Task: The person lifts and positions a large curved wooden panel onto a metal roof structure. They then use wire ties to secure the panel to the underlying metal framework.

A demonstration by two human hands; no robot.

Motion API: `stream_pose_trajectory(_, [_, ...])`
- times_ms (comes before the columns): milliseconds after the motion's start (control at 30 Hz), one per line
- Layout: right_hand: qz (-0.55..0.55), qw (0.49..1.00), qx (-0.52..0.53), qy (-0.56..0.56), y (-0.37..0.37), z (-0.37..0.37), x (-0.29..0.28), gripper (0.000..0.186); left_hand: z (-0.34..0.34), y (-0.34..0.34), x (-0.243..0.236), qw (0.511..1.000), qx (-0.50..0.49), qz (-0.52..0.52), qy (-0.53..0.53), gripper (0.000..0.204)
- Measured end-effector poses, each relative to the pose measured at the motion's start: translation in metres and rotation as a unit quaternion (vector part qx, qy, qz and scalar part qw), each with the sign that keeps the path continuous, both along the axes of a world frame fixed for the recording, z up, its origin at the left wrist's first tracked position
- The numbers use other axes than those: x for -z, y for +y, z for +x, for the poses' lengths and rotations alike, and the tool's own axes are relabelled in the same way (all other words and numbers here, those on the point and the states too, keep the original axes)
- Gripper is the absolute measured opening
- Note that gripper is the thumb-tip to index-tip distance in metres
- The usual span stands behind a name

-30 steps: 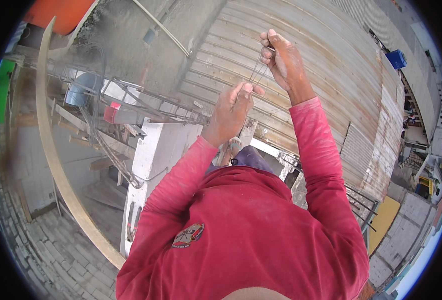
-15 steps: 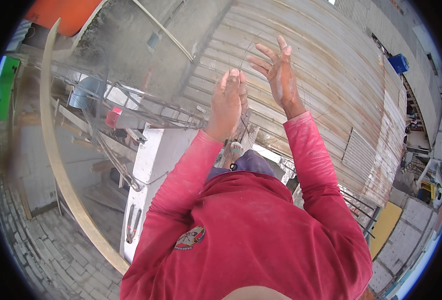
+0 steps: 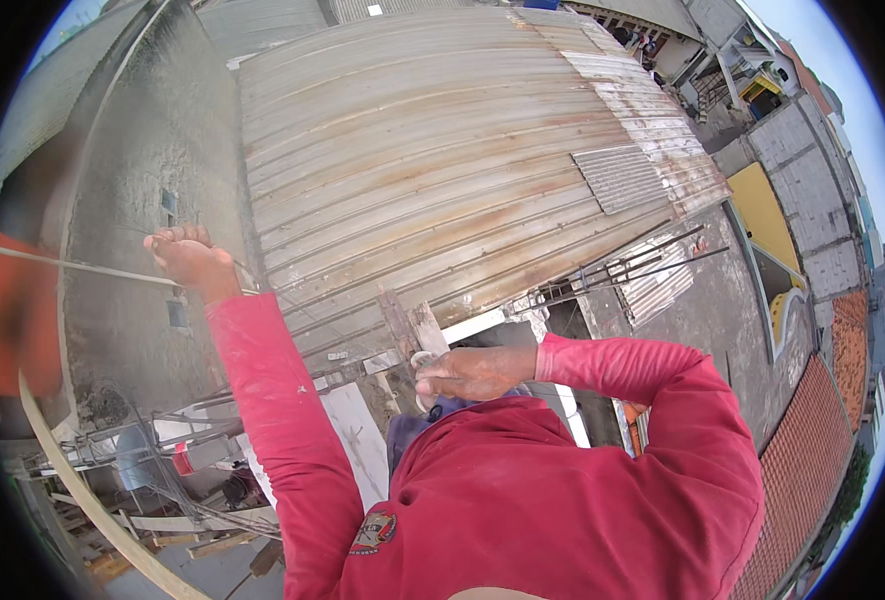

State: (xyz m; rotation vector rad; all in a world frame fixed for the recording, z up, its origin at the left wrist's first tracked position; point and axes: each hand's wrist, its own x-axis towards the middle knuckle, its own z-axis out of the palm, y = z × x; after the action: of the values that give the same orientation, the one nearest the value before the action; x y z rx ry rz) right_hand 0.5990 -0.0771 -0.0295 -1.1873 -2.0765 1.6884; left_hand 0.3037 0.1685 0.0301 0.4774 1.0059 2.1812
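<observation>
Left hand (image 3: 192, 260): curled near a pale rod (image 3: 112, 269); its grip, I couldn't tell.
Right hand (image 3: 477, 373): lay by purple trousers (image 3: 407, 430), palm hidden, grip likewise unclear.
Corrugated roof (image 3: 412, 150): spread wide beyond both hands.

- My left hand (image 3: 190, 258) was out to my left, before the wall (image 3: 137, 170).
- My right hand (image 3: 477, 373) was just before my waist.
- Ahead lay the corrugated roof (image 3: 412, 150), a small sheet (image 3: 619, 180) on its right part.
- Rods (image 3: 652, 270) jutted ahead, right.
- The tiled roof (image 3: 797, 480) lay beyond my right elbow (image 3: 707, 395).
</observation>
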Motion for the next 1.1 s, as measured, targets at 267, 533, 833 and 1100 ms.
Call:
stream_pose_trajectory(267, [0.150, 0.969, 0.072, -0.183, -0.043, 0.048, 0.049, 0.034, -0.013, 0.048, 0.060, 0.875, 0.396, 0.092, -0.262, 0.035])
stream_pose_trajectory(533, [0.169, 0.855, 0.490, -0.001, -0.021, 0.101, 0.003, 0.035, -0.045, 0.044, 0.100, 0.920, 0.278, 0.078, 0.264, 0.011])
stream_pose_trajectory(833, [-0.062, 0.918, 0.245, 0.306, -0.086, 0.026, -0.033, 0.032, -0.061, 0.052, 0.175, 0.946, 0.207, -0.118, 0.218, 0.041])
stream_pose_trajectory(1100, [-0.108, 0.965, 0.174, -0.162, -0.115, 0.050, 0.135, 0.038, -0.008, 0.064, 0.192, 0.849, 0.166, -0.056, 0.499, 0.053])
